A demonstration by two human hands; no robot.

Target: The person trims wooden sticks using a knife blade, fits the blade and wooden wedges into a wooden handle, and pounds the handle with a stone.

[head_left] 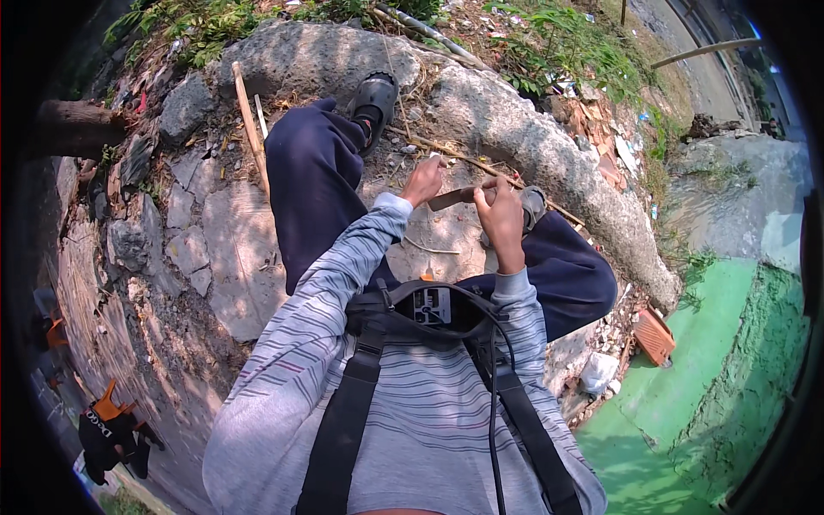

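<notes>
Both of my hands are in front of me, above the ground between my bent legs. My right hand (501, 221) is closed on a flat brown blade-like piece (448, 200), whose broad end points left toward my other hand. Whether it is a knife blade or another flat strip cannot be made out. My left hand (422, 181) is closed, thumb and fingers pinched together just beyond that piece. What it holds, if anything, is too small to name. A long thin stick (468, 160) lies on the ground beyond my hands.
A curved stone kerb (532, 129) runs ahead and right. A pale pole (250, 129) lies left of my leg, and a short curved twig (431, 249) lies below my hands. An orange plastic object (655, 337) lies by the green-painted ground (712, 318). A person (112, 433) is at far left.
</notes>
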